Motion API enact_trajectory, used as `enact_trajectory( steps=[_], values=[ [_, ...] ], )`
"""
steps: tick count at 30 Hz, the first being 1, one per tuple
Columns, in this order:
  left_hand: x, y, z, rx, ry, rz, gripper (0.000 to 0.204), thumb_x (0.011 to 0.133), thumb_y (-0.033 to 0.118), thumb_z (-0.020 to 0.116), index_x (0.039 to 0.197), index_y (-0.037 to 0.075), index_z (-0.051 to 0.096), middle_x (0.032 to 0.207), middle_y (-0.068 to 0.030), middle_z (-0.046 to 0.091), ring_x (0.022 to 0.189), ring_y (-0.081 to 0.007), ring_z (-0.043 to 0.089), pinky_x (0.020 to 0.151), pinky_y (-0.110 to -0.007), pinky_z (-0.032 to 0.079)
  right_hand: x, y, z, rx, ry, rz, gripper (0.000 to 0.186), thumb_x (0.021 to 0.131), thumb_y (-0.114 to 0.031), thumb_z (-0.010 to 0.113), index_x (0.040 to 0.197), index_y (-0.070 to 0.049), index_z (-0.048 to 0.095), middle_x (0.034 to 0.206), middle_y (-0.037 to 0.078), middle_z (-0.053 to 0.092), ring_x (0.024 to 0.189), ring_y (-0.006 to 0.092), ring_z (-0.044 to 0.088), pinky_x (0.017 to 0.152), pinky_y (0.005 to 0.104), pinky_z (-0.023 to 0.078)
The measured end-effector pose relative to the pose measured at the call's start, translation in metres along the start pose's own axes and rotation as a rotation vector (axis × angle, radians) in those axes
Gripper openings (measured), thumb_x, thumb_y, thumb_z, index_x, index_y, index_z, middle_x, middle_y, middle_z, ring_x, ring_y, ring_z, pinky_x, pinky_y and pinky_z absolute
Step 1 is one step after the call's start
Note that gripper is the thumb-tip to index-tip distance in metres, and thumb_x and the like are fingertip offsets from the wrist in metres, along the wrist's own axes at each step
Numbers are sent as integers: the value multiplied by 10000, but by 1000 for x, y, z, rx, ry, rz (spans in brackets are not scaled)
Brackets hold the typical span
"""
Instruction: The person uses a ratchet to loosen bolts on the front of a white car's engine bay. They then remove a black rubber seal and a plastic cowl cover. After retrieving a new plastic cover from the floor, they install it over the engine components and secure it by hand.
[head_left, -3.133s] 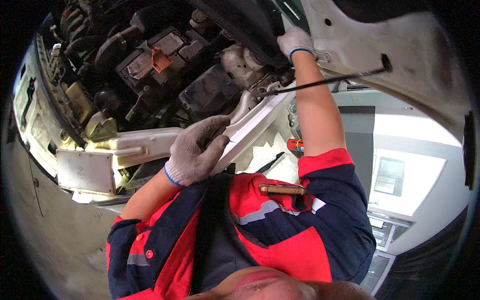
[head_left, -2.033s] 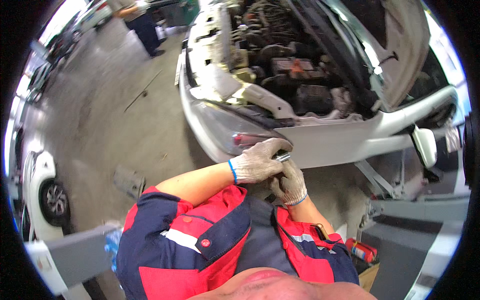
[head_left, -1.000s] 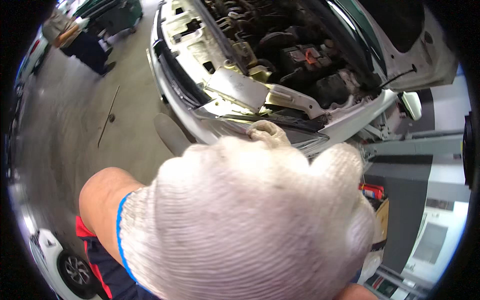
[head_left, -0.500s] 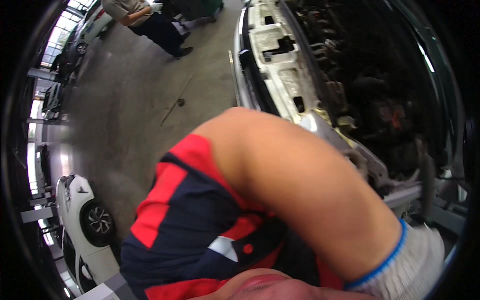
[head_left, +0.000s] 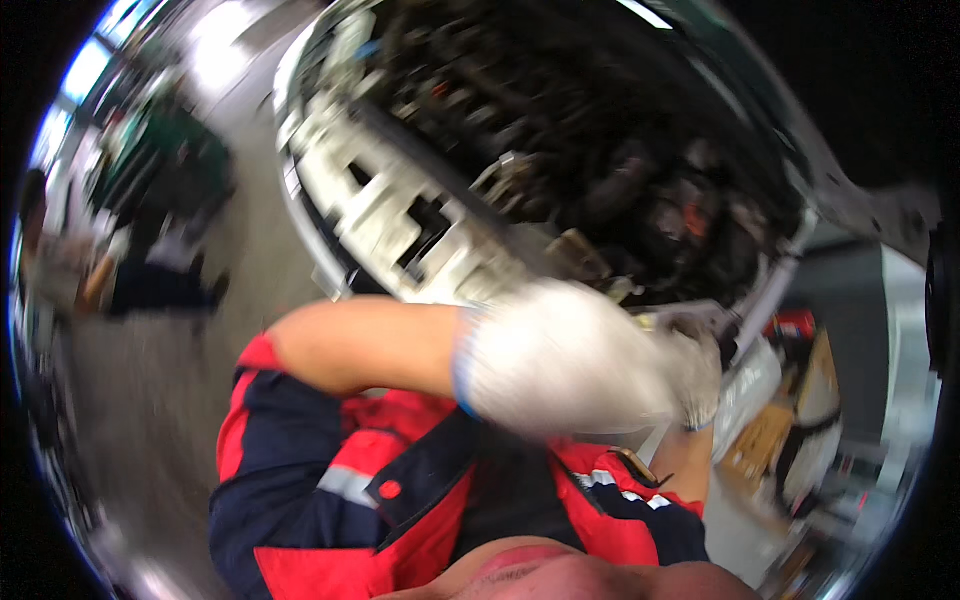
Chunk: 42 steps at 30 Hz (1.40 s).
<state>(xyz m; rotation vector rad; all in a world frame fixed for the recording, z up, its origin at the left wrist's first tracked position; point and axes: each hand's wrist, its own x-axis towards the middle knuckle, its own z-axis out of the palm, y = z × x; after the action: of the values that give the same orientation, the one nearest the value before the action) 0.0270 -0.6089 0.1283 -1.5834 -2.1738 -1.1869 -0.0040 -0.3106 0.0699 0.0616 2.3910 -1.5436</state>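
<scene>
Far to the left of the hands, a co-worker (head_left: 60, 275) stands beside a green cart (head_left: 165, 155). Nearer, just beyond the left forearm, is the white car front (head_left: 430, 240). The left hand (head_left: 560, 360), gloved and blurred, overlaps the right in view; its fingers are hidden, so one cannot tell if it grasps something. The open engine bay (head_left: 600, 170) lies beyond both hands. The right hand (head_left: 697, 375), also gloved, appears bent, but its grasp cannot be told. Right of it are a box (head_left: 765, 440) and a red object (head_left: 792, 324).

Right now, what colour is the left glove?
The left glove is off-white with a blue cuff edge; head view shows it, blurred.
</scene>
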Motion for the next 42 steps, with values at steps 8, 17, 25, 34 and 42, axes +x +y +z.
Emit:
enact_trajectory(
  steps=[8, 17, 25, 34, 42],
  values=[
    [-206, -243, -27, 601, 275, -1228, 187, 951, 191, 631, 1112, 97, 634, 1282, -203, 628, 1037, -450, 661, 843, -519, 564, 111, -107, 1, 99, 125, -138, 244, 980, -192, 551, 1085, -41, 711, 773, -18, 598, 616, 70, 486, 550, 243, 390],
    [-258, -292, 12, 820, 491, -984, 363, 848, 117, 657, 1209, 139, 637, 1284, -182, 614, 1008, -431, 671, 812, -511, 581, 399, -149, -41, -692, 531, -143, 416, 994, -343, 521, 1305, -142, 710, 1118, 124, 748, 1036, 281, 701, 902, 385, 546],
    [-257, -292, 6, 698, 545, -943, 432, 735, 29, 639, 1160, 103, 653, 1213, -189, 637, 995, -438, 670, 802, -502, 577, 563, -134, -55, -1142, 437, -25, 375, 922, -225, 527, 1203, -78, 728, 1293, 208, 673, 1196, 417, 630, 1006, 509, 512],
    [-248, -287, 4, 766, 516, -909, 427, 742, -7, 612, 1159, 78, 645, 1213, -210, 626, 991, -446, 669, 818, -487, 575, 579, -128, -69, -1064, 453, -140, 356, 895, -262, 616, 1171, -68, 728, 1192, 209, 716, 1121, 401, 668, 962, 497, 526],
    [-242, -284, 3, 781, 522, -928, 383, 766, -18, 601, 1134, 69, 657, 1193, -221, 633, 956, -446, 679, 789, -485, 580, 579, -122, -67, -1026, 484, -112, 354, 936, -337, 643, 1175, -88, 720, 1160, 177, 730, 1089, 375, 688, 949, 483, 548]
  ],
)
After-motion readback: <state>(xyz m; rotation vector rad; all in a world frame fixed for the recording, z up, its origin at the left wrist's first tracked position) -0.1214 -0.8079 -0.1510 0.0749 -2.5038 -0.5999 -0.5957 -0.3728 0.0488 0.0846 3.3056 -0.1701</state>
